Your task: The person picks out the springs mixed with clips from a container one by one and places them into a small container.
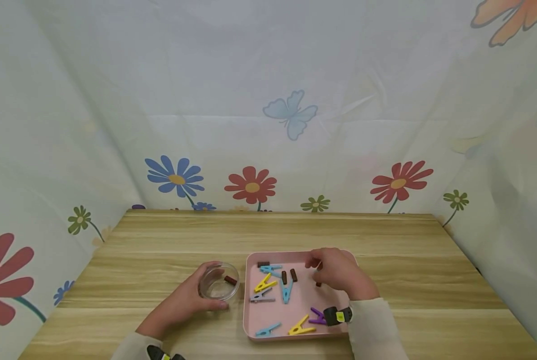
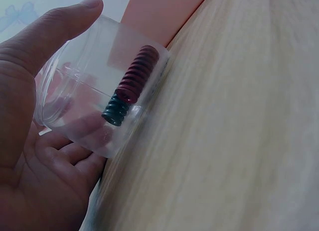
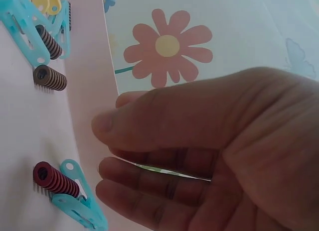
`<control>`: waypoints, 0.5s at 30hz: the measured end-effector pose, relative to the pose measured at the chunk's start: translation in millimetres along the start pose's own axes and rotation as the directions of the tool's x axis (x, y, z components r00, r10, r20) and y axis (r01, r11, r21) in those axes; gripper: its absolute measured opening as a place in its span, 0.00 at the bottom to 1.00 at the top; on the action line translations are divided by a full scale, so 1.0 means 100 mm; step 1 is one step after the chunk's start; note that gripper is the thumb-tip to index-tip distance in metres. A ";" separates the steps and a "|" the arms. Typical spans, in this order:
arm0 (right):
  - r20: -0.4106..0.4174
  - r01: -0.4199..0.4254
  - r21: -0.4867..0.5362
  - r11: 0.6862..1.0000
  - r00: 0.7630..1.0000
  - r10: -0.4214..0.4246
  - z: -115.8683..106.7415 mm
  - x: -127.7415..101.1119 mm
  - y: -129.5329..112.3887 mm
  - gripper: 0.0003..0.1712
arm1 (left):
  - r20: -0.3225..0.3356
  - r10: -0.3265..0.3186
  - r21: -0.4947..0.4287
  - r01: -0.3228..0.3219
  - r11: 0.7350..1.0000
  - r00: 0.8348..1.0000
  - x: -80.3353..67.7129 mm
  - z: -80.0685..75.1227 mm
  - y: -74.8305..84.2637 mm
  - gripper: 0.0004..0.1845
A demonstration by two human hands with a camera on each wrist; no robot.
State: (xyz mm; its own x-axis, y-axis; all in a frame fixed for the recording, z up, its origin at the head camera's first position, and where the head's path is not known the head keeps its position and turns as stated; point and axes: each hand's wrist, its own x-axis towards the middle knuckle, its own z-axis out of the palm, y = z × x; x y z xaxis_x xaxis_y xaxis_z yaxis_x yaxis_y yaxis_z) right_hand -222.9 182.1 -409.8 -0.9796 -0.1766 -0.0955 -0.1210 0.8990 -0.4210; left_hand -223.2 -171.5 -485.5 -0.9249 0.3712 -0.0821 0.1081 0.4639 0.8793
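Note:
My left hand (image 1: 183,301) grips a clear plastic jar (image 1: 214,291) beside the tray, thumb on one side and fingers on the other. Inside the jar, the left wrist view shows a red spring (image 2: 139,74) and a dark green spring (image 2: 115,110). Over the right part of the pink tray (image 1: 246,320) hovers my right hand (image 1: 340,274), its fingers loosely bent with nothing visible between them. In the right wrist view a red spring (image 3: 57,179) lies against a light blue clip (image 3: 79,208) below the fingers; a brown spring (image 3: 51,78) lies farther off.
Other clips share the tray: a yellow clip (image 1: 265,284), a grey clip (image 1: 262,296), a purple clip (image 1: 317,317) and several more. Dark springs (image 1: 293,275) lie near its middle. The wooden table (image 1: 183,240) meets a flower-patterned curtain (image 1: 340,150) at the back.

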 end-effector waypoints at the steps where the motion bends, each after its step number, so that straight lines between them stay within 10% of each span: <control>1: 0.000 0.001 -0.005 1.000 1.000 -0.001 0.00 0.00 0.01 0.09 | -0.001 -0.001 0.002 0.001 1.000 1.000 0.00 0.00 0.00 0.48; 15: -0.013 0.018 -0.044 0.999 1.000 -0.018 0.03 0.04 0.07 0.08 | -0.005 -0.016 -0.005 0.016 1.000 1.000 0.02 0.01 -0.03 0.49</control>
State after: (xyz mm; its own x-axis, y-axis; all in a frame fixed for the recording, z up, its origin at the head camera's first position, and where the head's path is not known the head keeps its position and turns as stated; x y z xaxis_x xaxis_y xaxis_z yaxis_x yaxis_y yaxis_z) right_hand -226.6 186.4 -415.7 -0.9792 -0.1879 -0.0762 -0.1453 0.9124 -0.3827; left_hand -225.2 -171.3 -488.9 -0.9285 0.3594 -0.0937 0.0913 0.4654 0.8804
